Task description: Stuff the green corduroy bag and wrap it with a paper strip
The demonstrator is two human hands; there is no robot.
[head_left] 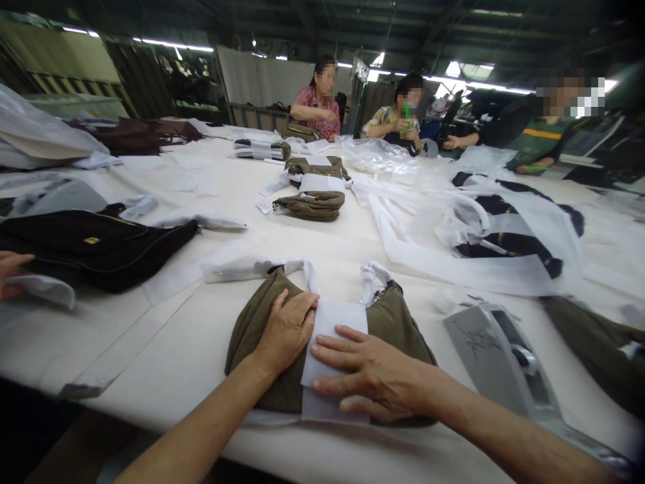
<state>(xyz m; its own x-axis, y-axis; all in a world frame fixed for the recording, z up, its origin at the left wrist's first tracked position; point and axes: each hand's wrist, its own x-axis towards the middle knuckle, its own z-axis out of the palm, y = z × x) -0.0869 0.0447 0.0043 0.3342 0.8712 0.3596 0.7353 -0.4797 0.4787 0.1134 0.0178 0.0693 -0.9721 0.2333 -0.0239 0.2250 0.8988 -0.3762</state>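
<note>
An olive-green handbag [265,336] lies on the table in front of me. A white paper band [336,316] runs over its middle, and its strap [373,275] is wrapped in white material. On the bag's left part rests my left hand [287,329], palm down, its fingertips at the band's left edge. My right hand [370,373] lies on the band and the bag's right part with fingers spread. Both hands are open and press on the surface; the band's underside is hidden.
A grey tape dispenser [496,356] stands right of the bag. More olive bags [315,205] lie ahead, a black bag [95,245] on the left beside another person's hand [13,272]. Plastic wrapping [413,228] covers the right. Several people are across the table.
</note>
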